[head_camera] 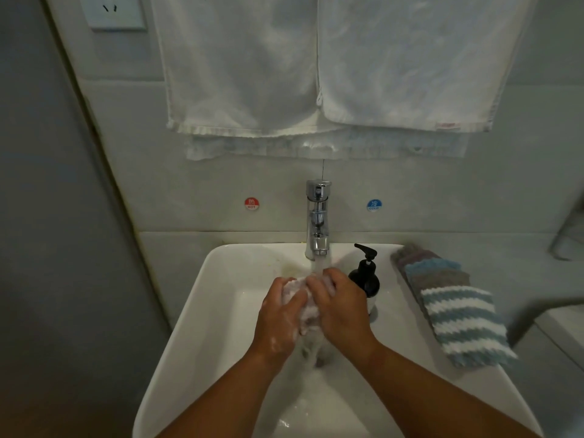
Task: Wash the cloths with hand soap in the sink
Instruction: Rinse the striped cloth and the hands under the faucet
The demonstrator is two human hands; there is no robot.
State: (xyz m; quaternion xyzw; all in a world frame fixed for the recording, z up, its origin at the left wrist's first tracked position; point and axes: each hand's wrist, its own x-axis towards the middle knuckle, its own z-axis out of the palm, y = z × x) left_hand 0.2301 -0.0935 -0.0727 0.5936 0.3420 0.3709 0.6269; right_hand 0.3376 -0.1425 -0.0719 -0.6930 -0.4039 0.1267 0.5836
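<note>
Over the white sink (202,311) my left hand (278,320) and my right hand (341,308) both grip one bunched, pale wet cloth (305,308) between them. Suds cling to my left hand. Water runs from the chrome faucet (317,216) onto the cloth and my right fingers. A black pump bottle of hand soap (365,273) stands on the sink's rim, just right of my right hand. Several folded cloths (455,305), the nearest one blue and white striped, lie in a row on the right rim.
Two white towels (316,64) hang on the wall above the faucet. Red hot (251,203) and blue cold (374,205) stickers flank the tap. A wall socket (112,11) is at top left. A grey wall edge stands to the left.
</note>
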